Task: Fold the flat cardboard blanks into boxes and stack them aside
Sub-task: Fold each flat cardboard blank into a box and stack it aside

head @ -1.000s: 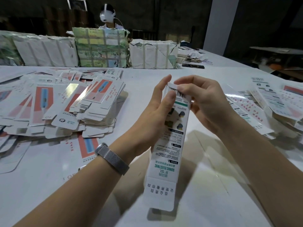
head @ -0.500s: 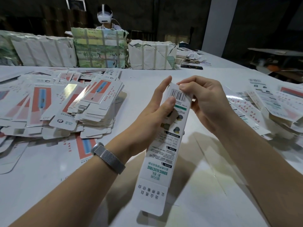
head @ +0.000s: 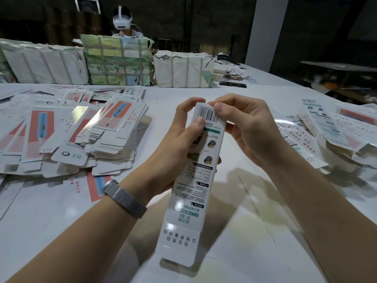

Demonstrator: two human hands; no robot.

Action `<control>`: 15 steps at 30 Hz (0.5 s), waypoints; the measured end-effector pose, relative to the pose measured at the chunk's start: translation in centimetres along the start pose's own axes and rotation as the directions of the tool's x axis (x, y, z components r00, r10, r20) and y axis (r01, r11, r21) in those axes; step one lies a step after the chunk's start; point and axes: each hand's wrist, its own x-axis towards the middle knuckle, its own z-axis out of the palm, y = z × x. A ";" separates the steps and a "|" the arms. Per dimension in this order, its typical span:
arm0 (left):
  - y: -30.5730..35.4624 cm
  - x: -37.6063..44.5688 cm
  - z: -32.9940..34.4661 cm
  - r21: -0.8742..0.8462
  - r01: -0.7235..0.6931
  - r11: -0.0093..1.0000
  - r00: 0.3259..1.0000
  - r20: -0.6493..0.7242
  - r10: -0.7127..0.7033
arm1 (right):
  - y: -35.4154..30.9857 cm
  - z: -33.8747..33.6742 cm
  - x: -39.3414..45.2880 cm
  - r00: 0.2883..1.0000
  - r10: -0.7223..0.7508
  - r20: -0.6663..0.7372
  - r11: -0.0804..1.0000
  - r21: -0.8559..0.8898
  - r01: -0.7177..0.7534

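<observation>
Cardboard box (head: 195,180) half-formed — left hand (head: 173,144) grips body, right hand (head: 244,129) pinches top flap; bottom flap open. Flat blanks (head: 81,135) pile remains on tabletop (head: 234,231).

Three taped, paper-wrapped bundles (head: 118,62) are lined up along the far edge of the white surface (head: 255,231). A person wearing a white headset (head: 122,22) is seen behind them. A dark phone (head: 232,84) is laid just beside the rightmost bundle, near a small heap of paper scraps (head: 234,72).
</observation>
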 end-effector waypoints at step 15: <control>0.1 0.1 0.5 0.073 -0.107 0.992 0.985 -0.128 0.115 | -0.4 -0.2 0.1 0.991 0.101 0.087 0.995 -0.027 -0.099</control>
